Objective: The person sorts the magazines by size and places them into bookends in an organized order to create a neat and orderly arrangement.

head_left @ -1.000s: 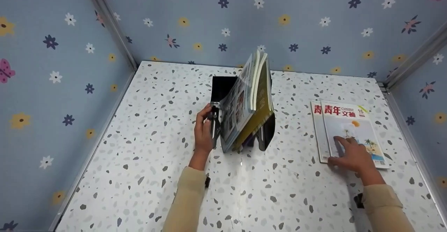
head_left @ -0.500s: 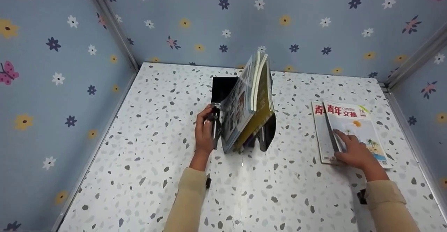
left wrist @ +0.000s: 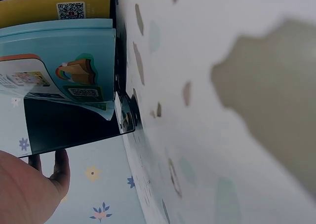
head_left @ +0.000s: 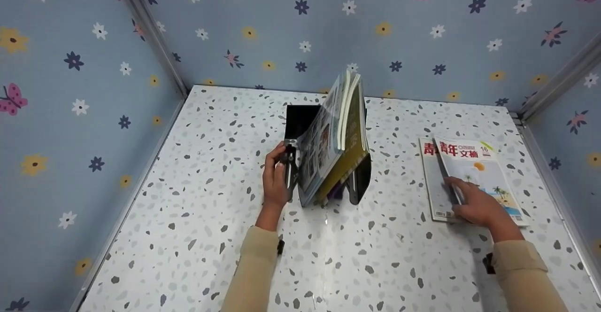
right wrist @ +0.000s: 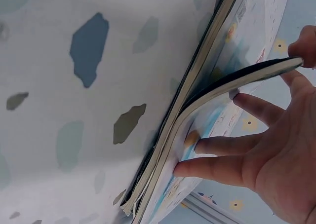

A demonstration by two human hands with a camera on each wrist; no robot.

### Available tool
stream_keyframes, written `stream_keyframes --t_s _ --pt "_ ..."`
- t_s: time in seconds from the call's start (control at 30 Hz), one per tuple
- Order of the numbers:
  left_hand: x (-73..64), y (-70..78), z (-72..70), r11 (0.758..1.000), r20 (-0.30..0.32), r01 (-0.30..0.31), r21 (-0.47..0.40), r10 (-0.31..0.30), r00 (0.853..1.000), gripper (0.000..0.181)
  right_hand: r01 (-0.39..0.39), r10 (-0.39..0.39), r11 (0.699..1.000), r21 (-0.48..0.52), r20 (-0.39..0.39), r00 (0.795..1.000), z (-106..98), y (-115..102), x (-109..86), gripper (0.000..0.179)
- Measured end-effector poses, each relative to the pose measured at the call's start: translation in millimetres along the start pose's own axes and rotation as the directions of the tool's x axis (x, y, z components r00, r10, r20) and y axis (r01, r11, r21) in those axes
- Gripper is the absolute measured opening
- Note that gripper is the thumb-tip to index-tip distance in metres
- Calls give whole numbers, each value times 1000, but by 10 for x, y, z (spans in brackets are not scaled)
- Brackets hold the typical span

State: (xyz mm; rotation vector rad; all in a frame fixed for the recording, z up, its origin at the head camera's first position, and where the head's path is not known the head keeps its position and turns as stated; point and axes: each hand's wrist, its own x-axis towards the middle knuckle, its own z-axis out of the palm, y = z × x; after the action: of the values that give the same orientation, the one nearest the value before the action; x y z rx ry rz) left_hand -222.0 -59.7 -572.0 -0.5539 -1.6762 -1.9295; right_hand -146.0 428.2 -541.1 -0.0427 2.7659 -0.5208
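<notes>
Near the table's middle, a black bookend (head_left: pixel 300 119) holds several magazines that lean to the right, among them a light-blue one (head_left: pixel 319 150) and a yellow one (head_left: pixel 353 138). My left hand (head_left: pixel 274 175) grips the bookend's left side; in the left wrist view its fingers curl over the black panel's (left wrist: pixel 69 123) edge. On the right, my right hand (head_left: pixel 481 206) pinches the left edge of a magazine with a beach cover (head_left: pixel 469 161). That edge is bent up off a second magazine (head_left: pixel 434 180) lying beneath. The right wrist view shows fingers spread on the bent magazine's (right wrist: pixel 242 78) cover.
The white speckled table (head_left: pixel 197 237) meets a flowered back wall (head_left: pixel 347 35) and side walls. A purple thing (head_left: pixel 335 191) shows low between the bookend's sides.
The top magazine's left edge has come up from the lower one, with my right hand now pinching it. My left hand stays on the bookend.
</notes>
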Motion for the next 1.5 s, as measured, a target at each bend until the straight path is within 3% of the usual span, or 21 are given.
stream_keyframes --t_s 0.23,0.37,0.53,0.77,1.07,1.17,1.5 --pt "-15 -12 0 1000 2 23 4 -23 1000 34 -45 46 999 -22 51 998 -59 6 68 57" --pt "-19 -23 -2 1000 -3 27 10 -27 1000 40 -10 10 1000 -9 59 998 -109 42 100 51" --pt "-10 -15 -1 1000 -8 10 5 -10 1000 35 9 -10 1000 18 54 998 -191 57 138 55" --pt "-8 7 -8 1000 -5 24 17 -24 1000 40 -30 31 997 -67 7 1000 -247 65 190 58" --pt "47 298 32 1000 9 24 18 -24 1000 34 -56 54 998 -24 -53 997 -234 88 236 61" --pt "50 311 34 999 6 29 22 -29 1000 34 -75 75 997 -4 -57 996 -239 76 253 66" --pt "-6 23 -14 999 -8 37 25 -37 999 34 -124 118 992 -29 -154 981 -199 31 299 67"
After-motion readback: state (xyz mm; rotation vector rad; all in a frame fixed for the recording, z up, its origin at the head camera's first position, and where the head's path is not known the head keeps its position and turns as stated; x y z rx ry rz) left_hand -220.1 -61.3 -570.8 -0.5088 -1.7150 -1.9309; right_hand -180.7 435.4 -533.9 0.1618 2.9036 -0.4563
